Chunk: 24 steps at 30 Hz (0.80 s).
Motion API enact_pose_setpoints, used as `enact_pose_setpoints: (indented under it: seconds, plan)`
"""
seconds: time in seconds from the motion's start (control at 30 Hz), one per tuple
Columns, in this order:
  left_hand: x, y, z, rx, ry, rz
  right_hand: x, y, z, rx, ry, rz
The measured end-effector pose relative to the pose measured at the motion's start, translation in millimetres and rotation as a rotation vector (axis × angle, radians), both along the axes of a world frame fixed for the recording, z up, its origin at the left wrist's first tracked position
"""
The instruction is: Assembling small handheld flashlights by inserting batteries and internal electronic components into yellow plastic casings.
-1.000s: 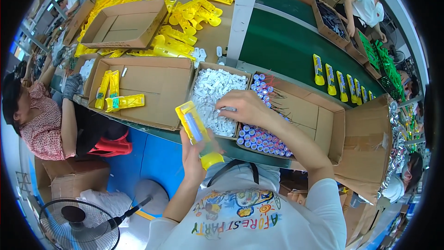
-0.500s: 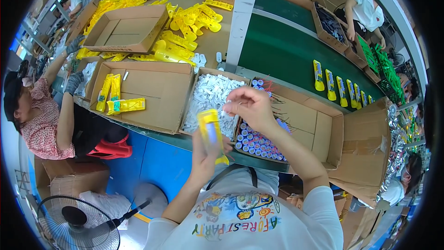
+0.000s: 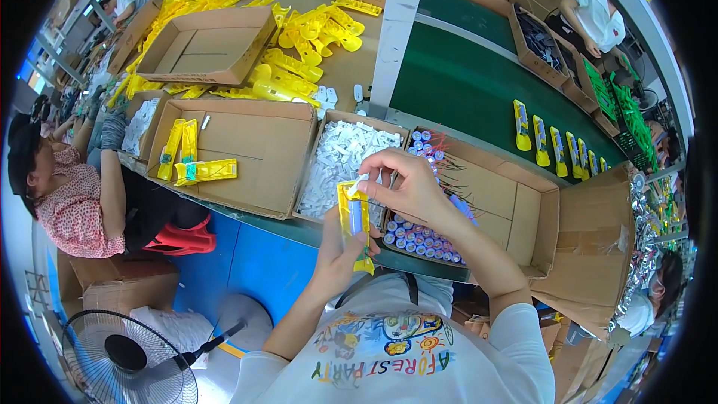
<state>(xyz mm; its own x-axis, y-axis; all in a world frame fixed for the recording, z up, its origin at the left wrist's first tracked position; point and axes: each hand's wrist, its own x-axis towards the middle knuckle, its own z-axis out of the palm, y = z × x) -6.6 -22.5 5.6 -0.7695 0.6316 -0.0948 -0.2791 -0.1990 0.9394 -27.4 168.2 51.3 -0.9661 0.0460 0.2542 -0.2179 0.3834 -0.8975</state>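
My left hand (image 3: 334, 258) is closed around a yellow plastic housing (image 3: 346, 217), held upright in front of my chest. A purple battery cell (image 3: 356, 215) lies inside the housing. My right hand (image 3: 404, 185) pinches a small white plastic piece (image 3: 360, 182) against the housing's upper end. Just beyond my hands stands a carton of small white plastic pieces (image 3: 351, 146). Right of it, purple cylindrical cells (image 3: 419, 238) stand packed in a carton, some with red wires; my right forearm hides part of them.
On the left, a shallow carton (image 3: 262, 131) holds several yellow housings. More yellow parts (image 3: 321, 30) are heaped behind. Yellow housings (image 3: 540, 141) line the green conveyor belt (image 3: 456, 67). A metal post (image 3: 398, 30) rises ahead. A co-worker (image 3: 78, 202) sits left; a fan (image 3: 127, 352) stands lower left.
My right hand has brought the white piece left onto the housing's top end. The left hand has shifted the housing slightly right and down. The co-worker's arms at left have moved.
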Motion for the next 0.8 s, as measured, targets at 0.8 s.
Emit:
enact_pose_setpoints:
  seconds: [0.8]
  plan:
    - [-96.8, -36.8, 10.7, -0.015, 0.329, -0.166, 4.6, 108.0, -11.1, -0.025, -0.043, -0.239]
